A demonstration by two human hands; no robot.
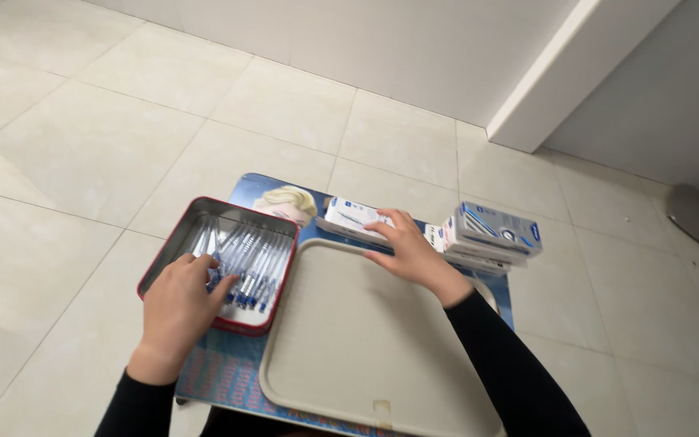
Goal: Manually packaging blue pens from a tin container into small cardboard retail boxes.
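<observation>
We note the left hand (178, 303) in the red tin (218, 263), fingers curled on blue pens (254, 271) — grip unclear. Right hand (408, 248) lies flat on a white box (353, 218) beside the tray (366, 340).

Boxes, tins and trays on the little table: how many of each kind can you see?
Small white and blue boxes: 3, one under the right hand, two stacked beside it
Red tin of blue pens, with the left hand in it: 1
Beige tray: 1
Total: 5
</observation>
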